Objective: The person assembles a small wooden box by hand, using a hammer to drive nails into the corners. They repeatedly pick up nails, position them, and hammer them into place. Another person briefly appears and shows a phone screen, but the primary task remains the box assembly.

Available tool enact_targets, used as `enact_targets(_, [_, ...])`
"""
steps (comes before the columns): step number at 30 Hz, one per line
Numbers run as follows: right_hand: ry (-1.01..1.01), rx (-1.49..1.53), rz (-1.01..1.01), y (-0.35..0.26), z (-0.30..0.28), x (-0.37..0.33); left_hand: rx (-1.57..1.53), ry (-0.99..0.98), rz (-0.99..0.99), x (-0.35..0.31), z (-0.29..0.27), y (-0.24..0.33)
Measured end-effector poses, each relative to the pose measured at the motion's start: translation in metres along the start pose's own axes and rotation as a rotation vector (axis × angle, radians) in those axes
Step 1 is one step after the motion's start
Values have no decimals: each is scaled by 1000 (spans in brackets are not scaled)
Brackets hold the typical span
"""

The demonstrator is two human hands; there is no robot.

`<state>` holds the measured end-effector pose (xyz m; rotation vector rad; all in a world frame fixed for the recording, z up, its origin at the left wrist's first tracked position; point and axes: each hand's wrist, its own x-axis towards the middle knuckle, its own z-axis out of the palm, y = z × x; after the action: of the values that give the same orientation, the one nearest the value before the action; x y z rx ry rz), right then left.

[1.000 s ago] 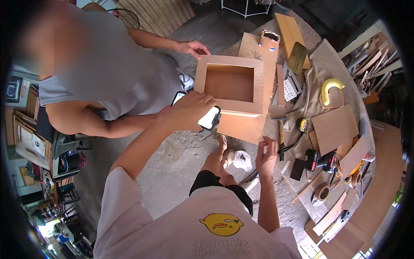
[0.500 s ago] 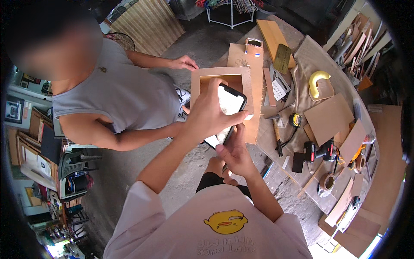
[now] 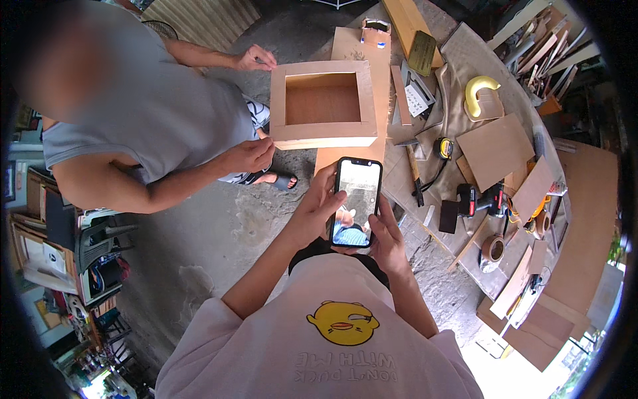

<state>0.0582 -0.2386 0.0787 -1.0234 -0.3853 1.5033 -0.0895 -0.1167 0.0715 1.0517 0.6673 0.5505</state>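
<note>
A black-edged smartphone stands upright between my hands, its lit screen showing a picture. My left hand grips its left edge, the thumb lying over the screen's side. On the other edge, my right hand holds the lower right part with the thumb at the screen. Beyond the phone is a shallow wooden box with a rectangular opening framed on top. A co-worker's two hands hold the box by its left corners, and its right part lies over a wooden board.
The cloth-covered table at the right carries a hammer, a tape measure, a cordless drill, tape rolls and thin wood panels. Stacked frames and a chair stand at the left.
The phone has come down and nearer to me and turned upright, with both hands on it. The box now shows unobstructed. My view has shifted, and the co-worker still holds the box.
</note>
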Motion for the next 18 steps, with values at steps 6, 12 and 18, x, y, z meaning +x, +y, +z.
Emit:
enact_targets(6, [-63, -142, -40, -3, 2, -7, -127, -72, -65, -12, 1, 0])
enact_targets(12, [-99, -226, -72, -8, 7, -6, -111, -94, 37, -13, -2, -5])
enact_targets(18, [-117, -233, -104, -6, 2, -8, -101, -60, 45, -17, 5, 2])
